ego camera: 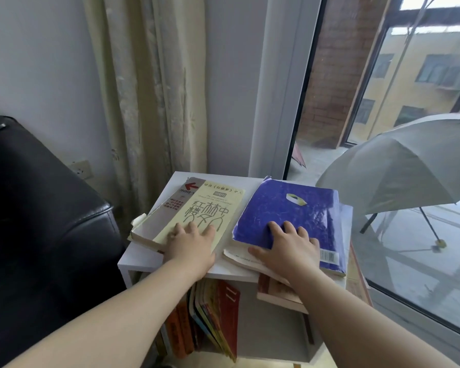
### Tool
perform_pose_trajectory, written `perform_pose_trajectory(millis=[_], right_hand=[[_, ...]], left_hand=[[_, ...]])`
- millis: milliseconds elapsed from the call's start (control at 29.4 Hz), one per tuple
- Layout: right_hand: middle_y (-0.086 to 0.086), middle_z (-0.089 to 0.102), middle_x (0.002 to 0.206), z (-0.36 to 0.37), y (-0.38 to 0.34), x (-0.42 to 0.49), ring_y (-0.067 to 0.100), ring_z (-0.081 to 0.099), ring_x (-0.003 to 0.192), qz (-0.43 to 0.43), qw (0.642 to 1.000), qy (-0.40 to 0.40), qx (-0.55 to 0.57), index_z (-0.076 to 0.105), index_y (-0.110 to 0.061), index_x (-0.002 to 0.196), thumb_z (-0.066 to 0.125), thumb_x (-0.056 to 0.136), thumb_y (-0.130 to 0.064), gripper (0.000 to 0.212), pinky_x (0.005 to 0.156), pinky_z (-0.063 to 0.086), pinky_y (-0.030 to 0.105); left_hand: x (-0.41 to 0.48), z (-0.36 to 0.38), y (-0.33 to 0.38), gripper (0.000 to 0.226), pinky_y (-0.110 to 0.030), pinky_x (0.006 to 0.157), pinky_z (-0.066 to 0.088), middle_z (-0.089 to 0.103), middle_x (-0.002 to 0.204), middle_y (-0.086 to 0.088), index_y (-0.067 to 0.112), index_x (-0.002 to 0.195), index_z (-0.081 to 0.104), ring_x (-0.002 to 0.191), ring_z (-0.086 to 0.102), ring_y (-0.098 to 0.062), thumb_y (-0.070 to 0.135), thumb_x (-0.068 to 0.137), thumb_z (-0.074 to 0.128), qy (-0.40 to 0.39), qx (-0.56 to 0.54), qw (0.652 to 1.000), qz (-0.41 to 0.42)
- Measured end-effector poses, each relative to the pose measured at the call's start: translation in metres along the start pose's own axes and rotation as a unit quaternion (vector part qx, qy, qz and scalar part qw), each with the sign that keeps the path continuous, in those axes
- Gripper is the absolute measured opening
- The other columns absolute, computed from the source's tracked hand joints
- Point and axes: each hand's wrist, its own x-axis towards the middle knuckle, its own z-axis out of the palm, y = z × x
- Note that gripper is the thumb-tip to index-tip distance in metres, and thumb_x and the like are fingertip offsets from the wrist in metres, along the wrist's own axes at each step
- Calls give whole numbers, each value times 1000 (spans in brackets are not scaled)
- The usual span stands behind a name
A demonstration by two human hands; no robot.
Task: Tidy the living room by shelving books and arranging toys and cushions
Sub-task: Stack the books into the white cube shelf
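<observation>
Both my hands are just lying flat, nothing gripped. My left hand [189, 245] has its fingers spread out straight on the near corner of the yellow book [197, 208]. My right hand [290, 244] is palm-down on the near end of the blue book [290, 203], thumb stuck out sideways over the page edge. The yellow one is a worn paperback with a pale cover and big dark Chinese characters. It has a grey strip down the left side with a red arrow at the far corner, and the corners are pretty chewed up. The blue one has a crinkly purple-blue cover with a small pale emblem toward the far end and a barcode just right of my hand, edges creased and curling. They sit side by side, nearly touching, on top of the white shelf unit [140, 258]. The yellow one is on the left, turned a bit; the blue one is on the right, lying on other books that poke out underneath. In the cubby under my left forearm there's a row of leaning books [215, 314]. There's a black leather seat [37, 208] off to the left and a curtain [149, 102] behind, with an open grey umbrella [409, 160] outside the glass on the right.
</observation>
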Motion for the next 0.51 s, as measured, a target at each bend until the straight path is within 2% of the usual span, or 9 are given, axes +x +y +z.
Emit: perform_pose_trajectory(millis=[102,170,238,340,408,442,511], right_hand=[[2,48,129,-5,-5,5,30,44,119,-8,999,10,-36,38,-26,131,42,83,-71,67,92,37,39],[5,53,120,-6,-8,7,30,51,109,-30,995,25,-88,41,-18,125,38,87,-68,62,76,40,34],[9,57,110,-3,-10,7,31,58,100,-54,989,44,-133,45,-12,119,36,91,-63,58,68,44,33],[18,65,90,-2,-13,7,39,67,82,-86,978,93,-165,56,-5,114,53,91,-50,50,57,53,35],[16,63,101,4,-11,7,35,65,91,-101,973,104,-182,42,-3,130,40,100,-22,35,65,52,35],[14,61,107,6,-8,7,32,63,96,-105,974,99,-176,35,-3,134,33,100,-9,35,68,49,34],[12,58,112,7,-3,6,29,60,100,-99,977,98,-163,30,-4,136,32,97,0,40,70,46,32]], left_hand=[[6,-8,9,52,-42,93,39,36,135,-19,22,140,23,120,37,-38,38,94,40,-11,0,1000,-25],[10,-12,8,52,-39,86,42,40,131,-18,21,136,27,116,42,-35,41,92,44,-17,-7,1000,-21],[10,-15,4,54,-36,81,43,43,128,-15,21,134,30,113,45,-34,44,88,47,-21,-7,1000,-5],[9,-20,-3,57,-34,78,42,45,126,-12,20,130,34,113,48,-32,47,83,52,-23,-7,999,31],[7,-21,-9,58,-32,79,41,46,126,-10,20,129,36,114,48,-30,46,81,54,-24,-12,998,49],[6,-20,-12,58,-31,80,40,46,127,-9,21,129,36,115,47,-29,46,80,54,-25,-18,998,57],[3,-19,-18,60,-32,86,40,45,129,-7,22,132,36,118,45,-27,48,81,54,-26,-27,997,66]])
